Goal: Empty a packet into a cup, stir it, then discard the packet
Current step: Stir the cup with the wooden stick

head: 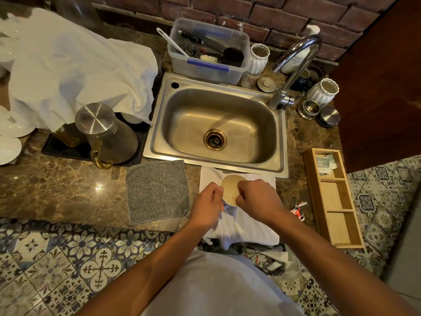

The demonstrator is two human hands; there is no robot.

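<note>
A small white cup [229,179] of pale brownish liquid stands on a white cloth [246,226] at the counter's front edge, just in front of the sink. My left hand [208,205] grips the cup's left side. Over the cup's right rim, my right hand [256,198] has its fingers pinched together, pointing down into the liquid. They seem to hold a thin stirrer, which the fingers mostly hide. A torn red and white packet [298,210] lies on the counter to the right, apart from both hands.
The steel sink [276,137] with its tap [293,62] lies behind the cup. A grey cloth [157,190] lies to the left and a wooden box [337,197] of sachets to the right. A metal jug [107,133] stands at back left. Litter [268,258] lies below the counter edge.
</note>
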